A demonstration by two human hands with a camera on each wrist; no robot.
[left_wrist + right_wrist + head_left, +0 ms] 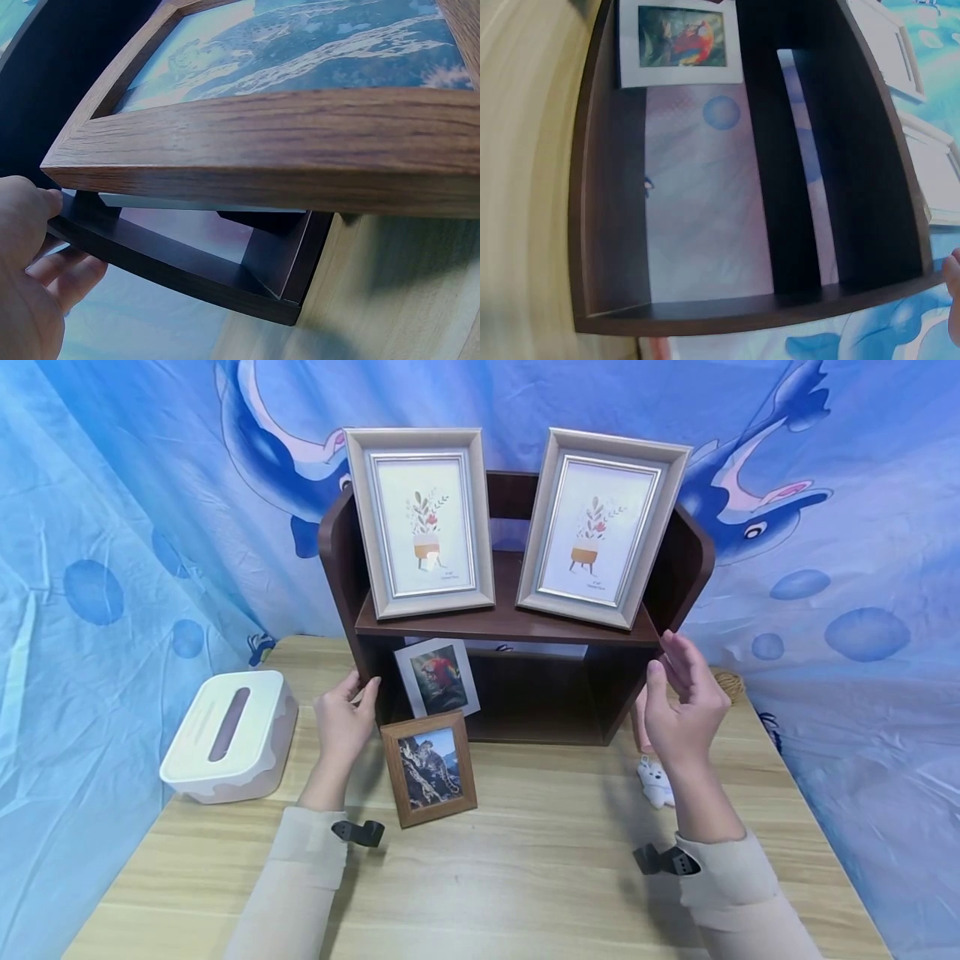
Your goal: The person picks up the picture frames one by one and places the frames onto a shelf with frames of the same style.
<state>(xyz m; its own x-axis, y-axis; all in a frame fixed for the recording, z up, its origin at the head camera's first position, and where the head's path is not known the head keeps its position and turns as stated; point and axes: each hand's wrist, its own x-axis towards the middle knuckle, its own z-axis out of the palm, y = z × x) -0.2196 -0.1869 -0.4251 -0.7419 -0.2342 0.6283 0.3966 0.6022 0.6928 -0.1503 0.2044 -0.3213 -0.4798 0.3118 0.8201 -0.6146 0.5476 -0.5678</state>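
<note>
A dark brown wooden shelf (502, 625) stands on the table. My left hand (345, 718) pinches its left side panel, thumb on the near side and fingers behind it in the left wrist view. My right hand (684, 718) is beside the right panel, fingers extended, fingertips right at the edge. On the upper board lean two light-framed pictures, the left frame (486, 527) and the right frame (531, 539). A white-framed parrot picture (442, 675) leans inside the lower compartment. In front of it stands a brown wooden frame (431, 768) with a leopard picture.
A white tissue box (225, 735) sits on the table (540, 852) at the left. To the right, partly behind my right hand, are a small white bear figure (654, 781) and a pink object (641, 722). Behind hangs a blue dolphin-print curtain (840, 535).
</note>
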